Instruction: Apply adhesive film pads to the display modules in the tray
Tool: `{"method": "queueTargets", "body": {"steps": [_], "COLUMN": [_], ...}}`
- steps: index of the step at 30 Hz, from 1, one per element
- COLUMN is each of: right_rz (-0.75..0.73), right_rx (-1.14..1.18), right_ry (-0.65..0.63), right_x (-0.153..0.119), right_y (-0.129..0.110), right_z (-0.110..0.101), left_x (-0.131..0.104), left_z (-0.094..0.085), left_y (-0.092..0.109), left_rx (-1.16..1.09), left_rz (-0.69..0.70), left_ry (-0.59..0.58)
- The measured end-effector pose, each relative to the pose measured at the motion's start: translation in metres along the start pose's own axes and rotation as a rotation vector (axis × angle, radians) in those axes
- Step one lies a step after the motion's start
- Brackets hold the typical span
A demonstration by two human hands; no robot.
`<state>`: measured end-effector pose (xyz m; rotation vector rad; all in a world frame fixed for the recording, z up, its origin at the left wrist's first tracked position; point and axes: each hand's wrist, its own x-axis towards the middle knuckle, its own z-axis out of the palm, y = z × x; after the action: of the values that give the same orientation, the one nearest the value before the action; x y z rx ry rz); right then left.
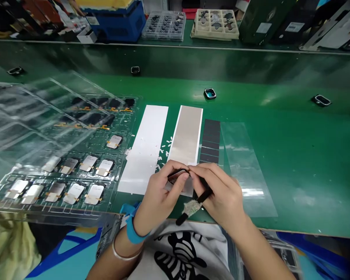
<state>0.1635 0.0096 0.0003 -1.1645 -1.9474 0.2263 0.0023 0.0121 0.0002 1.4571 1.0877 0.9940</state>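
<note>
By the fingers [179, 184] of the left hand [156, 196], a small dark-rimmed part [175, 177] is gripped at its edges, the thumb being laid on the near side and the forefinger curled over the far side. The fingertips of the right hand [223, 190] are pressed together at the part's 3 o'clock end; whether anything fine is pinched there cannot be told. A dark stick with a wrapped middle [192, 208] is also held in the right hand, its lower end pointed towards 7 o'clock.

The part is judged to be light and stiff, with a smooth face that may be slippery and easily marked; it is best taken by the rim, with gentle pressure.

The part is held inside the left grip, at 9 o'clock from the right fingertips, over the near end of a beige sheet [186, 132].

Farther out, white scraps [160, 158] are scattered at 11 o'clock, and a white strip [144, 151] is laid at 10. A black strip [210, 134] is seen between 1 and 2 o'clock, and a clear film [249, 167] at 3. At 9 o'clock, silver-faced pieces [105, 167] are set in a clear tray [89, 146] on the green surface [303, 163].
</note>
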Motion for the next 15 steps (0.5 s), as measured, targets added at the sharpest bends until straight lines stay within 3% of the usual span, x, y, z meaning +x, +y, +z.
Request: {"method": "queueTargets", "body": {"steps": [5,9,12,15], "right_rz": [0.206,0.366,0.356,0.383], "right_rx": [0.205,0.334,0.328,0.177], "right_ry": [0.013,-0.029,-0.159,-0.363], "right_x": [0.015,0.048,0.077,0.095], "right_y": [-0.006,-0.013,-0.013,-0.008], "right_z": [-0.010,-0.018,-0.002,0.027], "left_x": [-0.001,-0.004,-0.008,-0.011], "left_z": [0.002,0.004,0.005,0.006], "left_y": [0.002,0.003,0.003,0.002], "left_rx": [-0.016,-0.183,-0.289,-0.357], "left_rz": [0.009,0.086,0.207,0.309], "left_ry": [0.102,0.409,0.597,0.673]}}
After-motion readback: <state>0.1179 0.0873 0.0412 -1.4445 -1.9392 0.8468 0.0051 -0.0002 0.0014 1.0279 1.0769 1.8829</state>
